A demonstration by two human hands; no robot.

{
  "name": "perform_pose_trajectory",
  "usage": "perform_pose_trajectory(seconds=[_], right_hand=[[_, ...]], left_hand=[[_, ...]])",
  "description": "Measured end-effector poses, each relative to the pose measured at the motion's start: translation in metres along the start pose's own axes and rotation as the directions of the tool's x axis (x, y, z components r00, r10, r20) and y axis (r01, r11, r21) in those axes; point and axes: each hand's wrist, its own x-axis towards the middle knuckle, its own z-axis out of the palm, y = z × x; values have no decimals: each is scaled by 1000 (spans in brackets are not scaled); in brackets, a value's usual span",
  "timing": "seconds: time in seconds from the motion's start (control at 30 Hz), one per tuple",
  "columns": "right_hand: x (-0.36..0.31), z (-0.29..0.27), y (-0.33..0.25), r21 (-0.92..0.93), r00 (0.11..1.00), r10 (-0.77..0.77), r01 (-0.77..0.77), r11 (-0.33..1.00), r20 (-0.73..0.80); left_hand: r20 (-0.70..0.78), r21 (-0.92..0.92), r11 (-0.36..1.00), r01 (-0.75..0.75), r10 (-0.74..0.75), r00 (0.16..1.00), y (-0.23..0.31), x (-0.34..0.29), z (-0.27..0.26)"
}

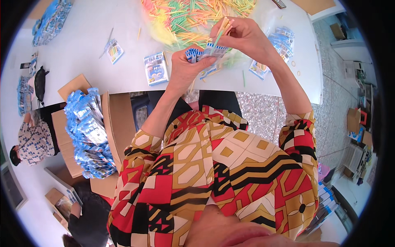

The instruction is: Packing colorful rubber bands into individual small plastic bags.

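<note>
In my left hand (pixel 185 68), fingers closed, is a small blue-and-white packet (pixel 214 51), with another blue-edged wrapper bunched near the thumb. My right hand (pixel 245 39) pinches several thin pale sticks (pixel 223 27) in yellow, pink and green. Their lower ends reach the packet's upper edge; a green one appears to run into it. Just beyond both hands lies a big heap of coloured sticks (pixel 193 20). A flat blue-and-white packet (pixel 156 69) rests left of my left hand. Near my right wrist are more packets (pixel 282 43), partly hidden.
An open cardboard box (pixel 117 123) full of blue packets (pixel 88 127) stands left of me. On the white table (pixel 98 76) lie a small packet (pixel 114 51), loose sticks and a packet pile (pixel 51 22) at far left. Two other people (pixel 35 142) are on the left.
</note>
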Motion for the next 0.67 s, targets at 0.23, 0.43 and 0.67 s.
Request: perform_pose_trajectory(seconds=[0.23,0.43,0.67], right_hand=[[20,-26,22,-260,992,1,-35,965,-127],[43,-27,32,-1,982,34,-35,999,-184],[36,-27,27,-21,996,71,-73,997,-59]], left_hand=[[-28,60,997,-51,53,998,-6,39,8],[-93,26,998,-54,56,994,-5,80,5],[6,152,984,-93,93,996,-8,83,-2]])
